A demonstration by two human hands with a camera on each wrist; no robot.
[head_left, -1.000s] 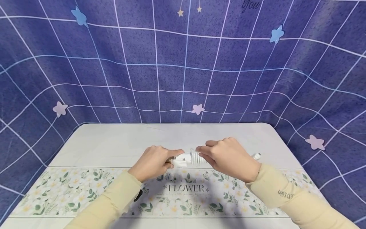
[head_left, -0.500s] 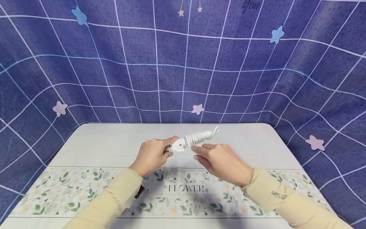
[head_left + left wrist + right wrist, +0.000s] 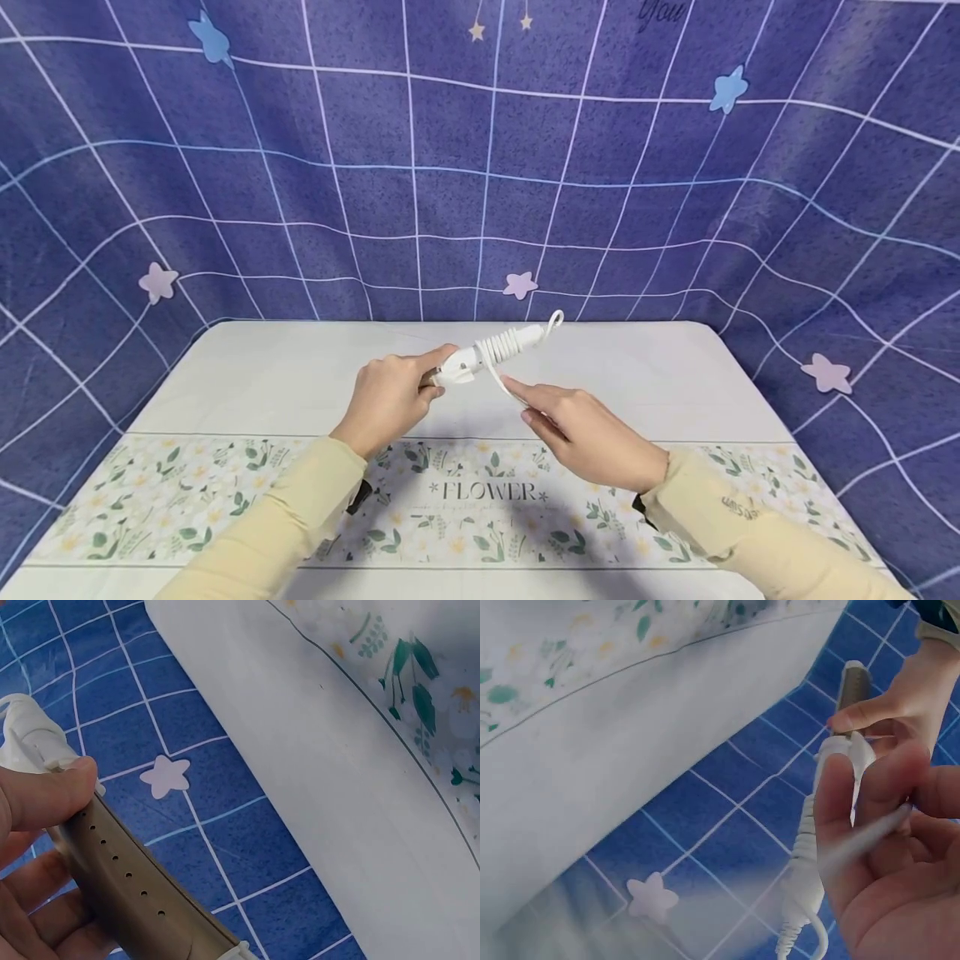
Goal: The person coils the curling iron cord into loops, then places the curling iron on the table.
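A white hair iron (image 3: 459, 363) with a bronze barrel (image 3: 142, 881) is held up over the table, tilted toward the back right. My left hand (image 3: 388, 398) grips the barrel just below the white handle; a row of small holes runs along it in the left wrist view. White cord (image 3: 501, 347) is wound in several turns round the handle, and a small loop sticks out past its far end. One length of cord comes off the coil to my right hand (image 3: 592, 435), which pinches it between thumb and fingers. In the right wrist view this cord length is blurred.
The white table (image 3: 285, 375) has a flowered band (image 3: 225, 492) lettered FLOWER across it. Behind and at both sides hangs a blue gridded cloth (image 3: 375, 200) with stars. A dark band shows at each sleeve's cuff.
The hair iron has risen and tipped up toward the back right with my left hand. My right hand has moved from over the coil to below it, drawing out a length of cord.
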